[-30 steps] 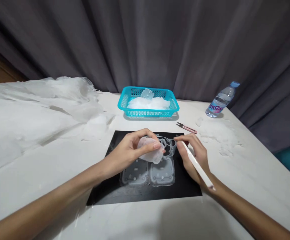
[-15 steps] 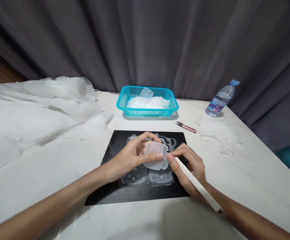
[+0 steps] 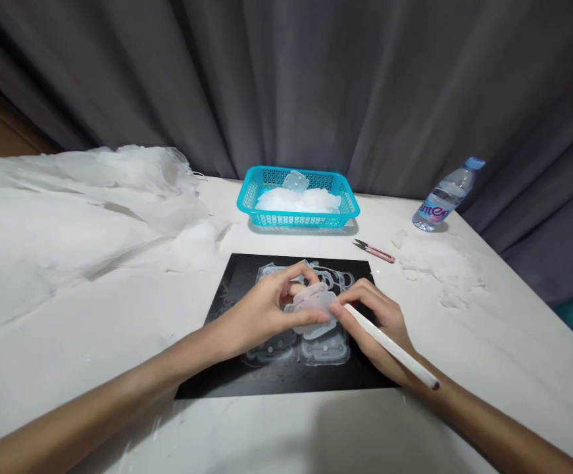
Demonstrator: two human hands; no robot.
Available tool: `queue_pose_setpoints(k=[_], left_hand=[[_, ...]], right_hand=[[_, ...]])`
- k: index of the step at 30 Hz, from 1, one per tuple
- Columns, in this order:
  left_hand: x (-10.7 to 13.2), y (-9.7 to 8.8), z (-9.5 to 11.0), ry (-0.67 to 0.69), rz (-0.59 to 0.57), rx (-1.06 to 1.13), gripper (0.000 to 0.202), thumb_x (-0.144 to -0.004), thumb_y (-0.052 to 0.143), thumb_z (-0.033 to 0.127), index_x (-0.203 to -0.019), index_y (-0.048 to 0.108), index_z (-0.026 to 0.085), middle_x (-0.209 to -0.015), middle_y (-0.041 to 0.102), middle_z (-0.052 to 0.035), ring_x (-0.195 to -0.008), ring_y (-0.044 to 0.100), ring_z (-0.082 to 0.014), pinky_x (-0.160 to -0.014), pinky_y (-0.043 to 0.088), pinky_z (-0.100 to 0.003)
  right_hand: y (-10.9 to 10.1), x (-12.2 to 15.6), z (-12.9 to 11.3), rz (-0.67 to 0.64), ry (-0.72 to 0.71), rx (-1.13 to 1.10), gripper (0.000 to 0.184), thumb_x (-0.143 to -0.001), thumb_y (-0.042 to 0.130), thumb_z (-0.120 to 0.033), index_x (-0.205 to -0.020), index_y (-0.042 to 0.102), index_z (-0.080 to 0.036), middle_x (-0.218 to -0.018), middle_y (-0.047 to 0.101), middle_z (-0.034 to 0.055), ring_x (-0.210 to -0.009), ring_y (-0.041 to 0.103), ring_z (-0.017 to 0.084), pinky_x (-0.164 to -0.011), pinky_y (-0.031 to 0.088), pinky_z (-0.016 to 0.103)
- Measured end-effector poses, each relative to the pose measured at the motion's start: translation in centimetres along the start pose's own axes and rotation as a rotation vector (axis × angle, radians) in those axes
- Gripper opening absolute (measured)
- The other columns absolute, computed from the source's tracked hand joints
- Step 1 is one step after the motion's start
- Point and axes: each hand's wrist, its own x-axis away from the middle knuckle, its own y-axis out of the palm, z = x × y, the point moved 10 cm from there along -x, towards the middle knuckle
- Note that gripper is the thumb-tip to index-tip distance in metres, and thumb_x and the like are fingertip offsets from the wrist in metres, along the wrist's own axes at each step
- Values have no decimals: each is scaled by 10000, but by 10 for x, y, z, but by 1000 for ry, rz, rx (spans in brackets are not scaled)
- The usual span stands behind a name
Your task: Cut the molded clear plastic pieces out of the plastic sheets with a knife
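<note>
My left hand (image 3: 271,306) is closed on a small translucent, rounded-square silicone-like piece (image 3: 314,304), thumb on its face and fingers behind. My right hand (image 3: 377,322) holds a slim white pen-like tool (image 3: 395,347), its dark-tipped end pointing back over the wrist. The tool's working tip is hidden by the fingers. The right thumb and forefinger meet the right edge of the piece. Beneath both hands lies a black mat (image 3: 207,375). On it rests a clear moulded sheet (image 3: 324,349) with rounded-square shapes, and loose cut-out strips (image 3: 348,281) lie at its back.
A blue basket (image 3: 298,220) with translucent pieces stands behind the mat. Small pink-handled thread snips (image 3: 375,251) lie to its right. Farther right are a water bottle (image 3: 447,197) and clear scraps (image 3: 447,270). A heap of translucent sheets (image 3: 93,217) covers the table's left side.
The piece has tilted and turned between my hands, and the right fingers have come against its edge. The view has shifted slightly, moving the surroundings right.
</note>
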Motion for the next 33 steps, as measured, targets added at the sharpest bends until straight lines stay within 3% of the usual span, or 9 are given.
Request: queue_pose_setpoints(k=[7, 19, 26, 33], left_hand=[[4, -7, 14, 18, 56, -4, 284, -853, 842, 351, -896, 661, 137, -780, 634, 26, -701, 542, -103, -631, 404, -204], [9, -5, 17, 10, 84, 36, 326, -866, 834, 352, -1041, 610, 193, -741, 664, 48, -627, 533, -95, -578, 405, -189], [14, -5, 29, 92, 106, -88, 314, -906, 811, 379, -1081, 605, 219, -685, 619, 67, -621, 492, -98, -563, 378, -192], [16, -7, 28, 68, 156, -124, 299, -922, 784, 427, -1053, 627, 210, -736, 656, 43, -621, 529, -107, -553, 407, -197]], right_hand=[[-2, 7, -4, 43, -36, -28, 153, -991, 638, -169, -847, 601, -208, -762, 554, -21, -719, 524, 138, -686, 418, 287], [0, 11, -1, 42, -8, -91, 131, -989, 645, -163, -871, 613, -211, -786, 562, -16, -728, 535, 136, -681, 419, 285], [-3, 9, -6, 47, -31, -88, 128, -993, 626, -157, -877, 611, -210, -782, 561, -12, -723, 528, 137, -668, 416, 280], [-1, 10, -3, 42, -32, -84, 134, -994, 630, -162, -870, 605, -208, -784, 559, -11, -726, 526, 137, -678, 419, 280]])
